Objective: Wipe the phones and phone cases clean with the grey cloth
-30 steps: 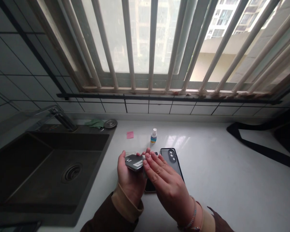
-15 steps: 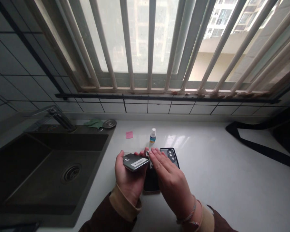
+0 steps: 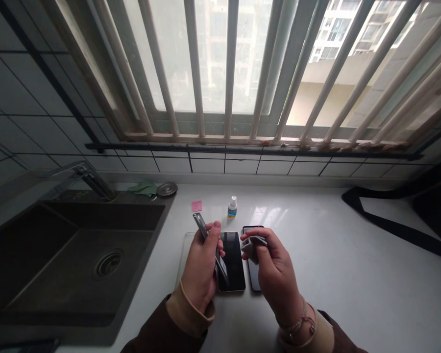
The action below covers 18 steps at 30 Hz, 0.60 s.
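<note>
My left hand grips a smartphone that is turned nearly on edge, its thin side towards me. In my right hand, a folded grey cloth is pinched between thumb and fingers, apart from the phone. Between and below the hands a dark-screened device lies flat on the counter. A black phone case lies to its right, partly covered by my right hand. What looks like a clear case is at the left, mostly behind my left hand.
Beyond the hands stand a small white-capped spray bottle and a pink paper note. A sink with a faucet is at left, a green cloth and metal strainer behind it. A black strap lies at right.
My left hand has tipped the phone from lying back-up to standing on edge. My right hand has moved right, off the phone, and the cloth shows more.
</note>
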### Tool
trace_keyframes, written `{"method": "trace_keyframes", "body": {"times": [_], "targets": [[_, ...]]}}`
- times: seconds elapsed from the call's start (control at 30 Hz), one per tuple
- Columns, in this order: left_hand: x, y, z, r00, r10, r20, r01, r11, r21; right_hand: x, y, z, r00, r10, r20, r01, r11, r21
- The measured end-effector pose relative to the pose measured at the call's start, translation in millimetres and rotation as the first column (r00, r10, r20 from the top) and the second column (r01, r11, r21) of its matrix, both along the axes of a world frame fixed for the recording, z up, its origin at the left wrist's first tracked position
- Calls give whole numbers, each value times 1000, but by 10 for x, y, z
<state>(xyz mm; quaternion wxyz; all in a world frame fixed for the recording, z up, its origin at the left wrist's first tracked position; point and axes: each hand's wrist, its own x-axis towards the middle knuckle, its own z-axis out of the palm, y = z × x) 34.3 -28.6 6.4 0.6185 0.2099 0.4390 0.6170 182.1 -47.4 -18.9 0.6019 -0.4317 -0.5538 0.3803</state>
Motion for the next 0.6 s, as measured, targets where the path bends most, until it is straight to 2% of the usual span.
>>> {"method": "trace_keyframes", "body": {"times": [0.1,0.17,0.23,0.3,0.47,0.6], "targets": [[-7,-33,-22,971,-47,-235,67,994,82,-33,1,-47,987,111,119,-119,991,66],[-8,-48,-15,954,-112,-277,140,987,82,-53,3,-65,971,175,160,-186,981,57],[4,-57,0,951,-191,-242,210,976,52,-58,9,-72,968,205,142,-210,977,21],[23,-59,8,958,-215,-188,223,974,24,-45,23,-72,973,190,134,-188,982,-27],[52,-23,-68,988,-128,-89,128,992,-14,28,93,-39,964,97,249,-62,988,-144],[61,5,-153,993,-114,23,116,990,-75,91,161,2,955,85,284,-8,965,-263]]}}
